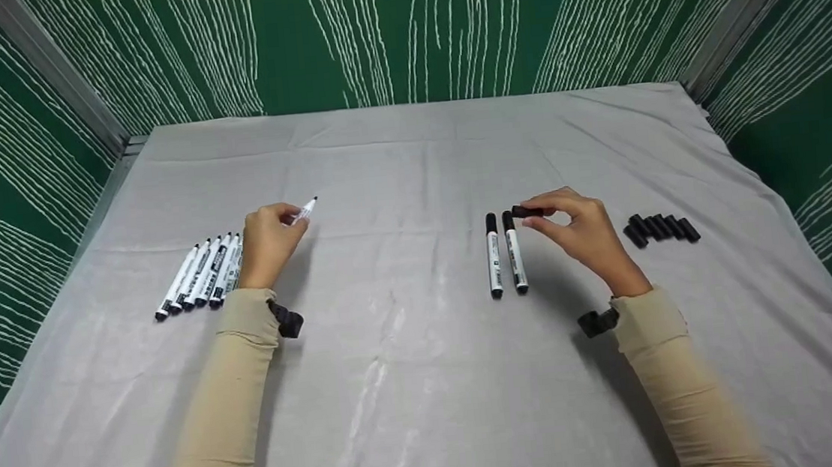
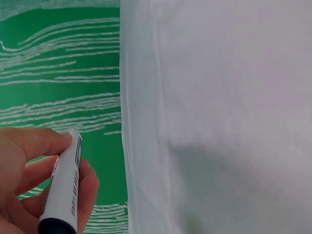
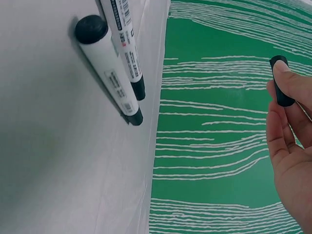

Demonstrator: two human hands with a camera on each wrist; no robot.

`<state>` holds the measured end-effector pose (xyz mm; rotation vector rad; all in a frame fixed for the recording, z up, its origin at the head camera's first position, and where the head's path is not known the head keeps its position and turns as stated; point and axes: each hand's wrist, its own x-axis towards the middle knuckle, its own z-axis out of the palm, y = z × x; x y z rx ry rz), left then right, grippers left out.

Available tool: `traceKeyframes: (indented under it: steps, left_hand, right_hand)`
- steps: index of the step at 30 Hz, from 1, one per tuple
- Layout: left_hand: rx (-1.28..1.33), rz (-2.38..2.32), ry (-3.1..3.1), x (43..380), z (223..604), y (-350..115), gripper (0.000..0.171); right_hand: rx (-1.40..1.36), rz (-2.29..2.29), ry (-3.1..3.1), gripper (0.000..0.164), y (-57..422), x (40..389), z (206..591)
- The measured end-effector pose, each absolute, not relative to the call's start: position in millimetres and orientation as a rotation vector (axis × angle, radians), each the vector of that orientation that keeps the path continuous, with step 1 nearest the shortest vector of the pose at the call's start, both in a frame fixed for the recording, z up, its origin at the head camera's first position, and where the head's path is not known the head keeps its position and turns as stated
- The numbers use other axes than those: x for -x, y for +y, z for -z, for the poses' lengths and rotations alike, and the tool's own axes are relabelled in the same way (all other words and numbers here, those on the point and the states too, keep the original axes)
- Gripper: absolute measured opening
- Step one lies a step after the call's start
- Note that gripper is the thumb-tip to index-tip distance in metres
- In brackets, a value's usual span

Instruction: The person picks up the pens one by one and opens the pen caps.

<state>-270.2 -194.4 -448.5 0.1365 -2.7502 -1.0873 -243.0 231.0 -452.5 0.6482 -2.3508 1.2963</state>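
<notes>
My left hand [image 1: 273,238] grips an uncapped whiteboard marker [image 2: 62,185], its dark tip pointing up and away in the head view. Several uncapped markers [image 1: 197,274] lie side by side just left of that hand. A black marker cap [image 3: 281,83] is pinched between the thumb and fingers of my right hand [image 1: 573,220]. Two capped markers, one on the left [image 1: 493,257] and one on the right [image 1: 515,253], lie parallel on the cloth beside the right hand. To its right sits a cluster of several black caps [image 1: 661,228].
A wrinkled grey cloth [image 1: 398,370] covers the table. Green walls [image 1: 398,32] with white streaks rise behind it and at both sides, with metal posts [image 1: 47,62] at the corners. Each wrist carries a small black camera, the left one [image 1: 287,321] among them.
</notes>
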Motion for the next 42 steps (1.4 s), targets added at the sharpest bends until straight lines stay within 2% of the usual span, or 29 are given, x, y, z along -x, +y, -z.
traceKeyframes:
  steps: [20, 27, 35, 42]
  left_hand:
    - [-0.392, 0.904, -2.792, 263, 471, -249, 0.026]
    - [-0.417, 0.830, -2.809, 259, 476, -256, 0.023]
    - [-0.437, 0.807, -2.831, 258, 480, -258, 0.023]
    - [-0.416, 0.760, -2.822, 259, 484, -258, 0.016]
  right_hand:
    - [-0.511, -1.367, -2.371, 0.026, 244, 236, 448]
    - [-0.516, -1.376, -2.368, 0.025, 238, 223, 432]
    - [-0.462, -1.384, -2.415, 0.026, 242, 221, 433]
    - [-0.414, -1.371, -2.453, 0.027, 246, 221, 435]
